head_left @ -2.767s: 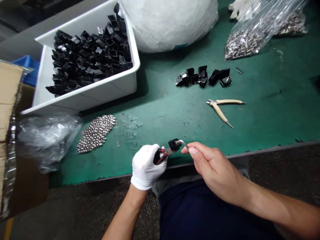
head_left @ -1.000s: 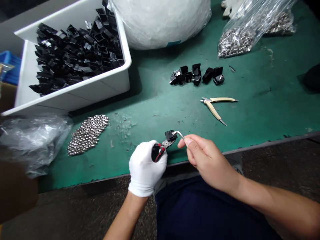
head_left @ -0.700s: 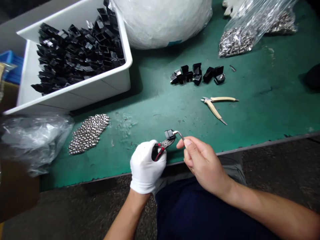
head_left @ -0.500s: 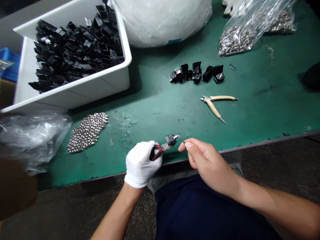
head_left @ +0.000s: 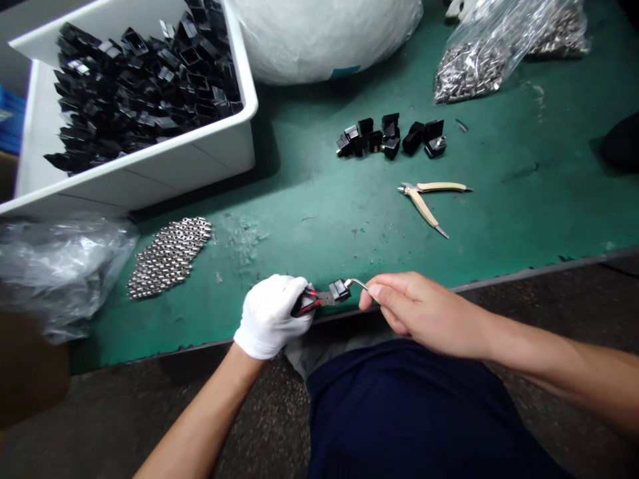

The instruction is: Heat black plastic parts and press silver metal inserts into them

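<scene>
My left hand [head_left: 273,315], in a white glove, is closed around pliers [head_left: 325,299] with red and black handles. The jaws hold a small black plastic part [head_left: 340,291] near the table's front edge. My bare right hand [head_left: 424,306] pinches a bent metal hex key [head_left: 357,282], whose short end meets the silvery fitting on the right side of that part. Beyond my hands, a pair of cutters [head_left: 419,199] with cream handles lies spread on the green table [head_left: 299,226]. Several black parts [head_left: 369,138] sit grouped behind the cutters.
At the back left stands a white bin [head_left: 200,156] heaped with black parts. Small metal fittings [head_left: 170,258] are laid in rows beside a crumpled plastic bag [head_left: 60,266]. A bulky white bag [head_left: 324,40] and a clear bag of metal fittings [head_left: 469,72] lie at the back.
The pliers and black part have turned slightly, now lying flatter. My left hand has shifted a little left, and the hex key remains at the fitting. The whole view has moved slightly.
</scene>
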`<state>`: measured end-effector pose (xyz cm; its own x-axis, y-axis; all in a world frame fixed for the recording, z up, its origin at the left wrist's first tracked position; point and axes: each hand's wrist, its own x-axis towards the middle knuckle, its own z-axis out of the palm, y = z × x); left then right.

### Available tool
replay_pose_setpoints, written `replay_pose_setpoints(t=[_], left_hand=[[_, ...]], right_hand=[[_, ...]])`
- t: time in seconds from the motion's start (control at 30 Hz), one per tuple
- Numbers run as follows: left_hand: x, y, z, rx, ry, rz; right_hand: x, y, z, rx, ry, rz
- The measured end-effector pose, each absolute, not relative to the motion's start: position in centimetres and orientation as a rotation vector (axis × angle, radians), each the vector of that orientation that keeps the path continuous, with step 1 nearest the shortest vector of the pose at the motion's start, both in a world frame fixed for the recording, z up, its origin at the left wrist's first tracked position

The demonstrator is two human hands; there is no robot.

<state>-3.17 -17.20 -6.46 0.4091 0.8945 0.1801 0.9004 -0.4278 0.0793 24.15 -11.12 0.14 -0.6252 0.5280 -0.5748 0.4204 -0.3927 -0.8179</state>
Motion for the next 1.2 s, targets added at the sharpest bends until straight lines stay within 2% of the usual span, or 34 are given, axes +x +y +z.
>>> replay_pose_setpoints(t=[0.13,0.33,0.67,0.97,1.2], left_hand=[[-2.9,-17.2,-6.4,-2.589,-1.727,-0.289],[-0.4,-17.9,-5.6,-2.389,-2.156,-0.438],[1.0,-18.1,-3.3,-2.409,-2.470,-0.580],[1.1,-18.4,-3.0,-2.365,-2.565,-0.670],[3.2,-18.3,-2.4,-2.249,-2.725,-0.827]], right_hand=[[24.0,-11.0,0.1,-1.327,-1.576,2.281],[22.9,-12.7,-1.4,-1.334,-1.443,1.899],[21.8,-14.1,-1.5,-1.330,-1.542,1.623],[21.8,-13.8,0.0,-1.285,-1.569,1.663],[19.8,-15.9,-0.6,-1.279,-1.358,1.523]])
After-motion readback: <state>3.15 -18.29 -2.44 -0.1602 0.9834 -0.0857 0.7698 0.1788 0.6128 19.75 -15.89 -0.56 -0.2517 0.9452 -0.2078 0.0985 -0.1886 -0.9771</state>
